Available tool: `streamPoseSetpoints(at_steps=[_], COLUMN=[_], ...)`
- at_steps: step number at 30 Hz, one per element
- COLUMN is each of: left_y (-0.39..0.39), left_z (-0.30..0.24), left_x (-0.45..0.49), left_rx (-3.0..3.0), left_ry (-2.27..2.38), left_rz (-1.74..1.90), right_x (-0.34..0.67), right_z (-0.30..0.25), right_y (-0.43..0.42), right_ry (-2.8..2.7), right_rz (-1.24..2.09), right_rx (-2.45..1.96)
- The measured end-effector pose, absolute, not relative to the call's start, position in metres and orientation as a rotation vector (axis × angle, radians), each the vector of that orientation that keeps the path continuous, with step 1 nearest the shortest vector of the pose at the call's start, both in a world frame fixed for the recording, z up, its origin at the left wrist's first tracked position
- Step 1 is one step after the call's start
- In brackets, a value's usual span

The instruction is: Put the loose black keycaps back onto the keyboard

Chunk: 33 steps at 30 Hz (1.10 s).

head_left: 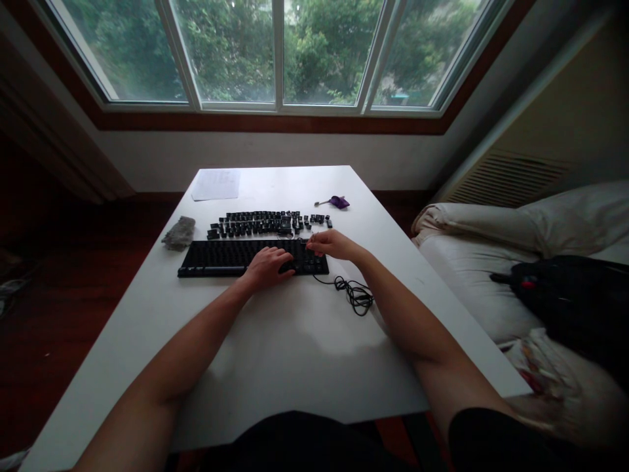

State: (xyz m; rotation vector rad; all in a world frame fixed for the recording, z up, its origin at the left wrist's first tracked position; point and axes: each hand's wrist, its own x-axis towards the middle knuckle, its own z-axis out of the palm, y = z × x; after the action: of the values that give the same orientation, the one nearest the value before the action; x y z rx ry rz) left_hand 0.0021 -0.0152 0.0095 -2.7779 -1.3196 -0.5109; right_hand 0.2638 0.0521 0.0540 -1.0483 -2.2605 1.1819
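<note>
White table (295,328), loose keycaps (253,229), left hand (266,267) on keyboard (216,257), right hand (334,244) over it

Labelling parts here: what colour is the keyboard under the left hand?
The keyboard is black; it shows best in the head view.

I wear a black top (295,446), and its right sleeve (486,436) is short; my left forearm (204,331) and right forearm (405,311) are bare.
</note>
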Motion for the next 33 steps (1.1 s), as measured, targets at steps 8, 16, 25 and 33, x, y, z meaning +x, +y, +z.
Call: streamPoseSetpoints(at_steps=[8, 16, 25, 33], left_y=[-0.016, -0.015, -0.015, -0.015], left_z=[0.009, 0.009, 0.008, 0.009], left_x=[0.002, 0.001, 0.001, 0.000], left_rx=[-2.776, -2.786, -2.791, -2.804], left_ry=[-1.324, -1.316, -1.333, -1.338], left_rz=[-0.515, -0.517, -0.501, -0.531], right_x=[0.267, 0.281, 0.298, 0.300], right_z=[0.068, 0.078, 0.071, 0.067], right_y=[0.045, 0.046, 0.059, 0.061], right_ry=[-2.436, -2.417, -2.273, -2.254], right_rz=[0.992, 1.220, 1.538, 1.563], right_rx=[-1.015, -1.108, -1.036, -0.991])
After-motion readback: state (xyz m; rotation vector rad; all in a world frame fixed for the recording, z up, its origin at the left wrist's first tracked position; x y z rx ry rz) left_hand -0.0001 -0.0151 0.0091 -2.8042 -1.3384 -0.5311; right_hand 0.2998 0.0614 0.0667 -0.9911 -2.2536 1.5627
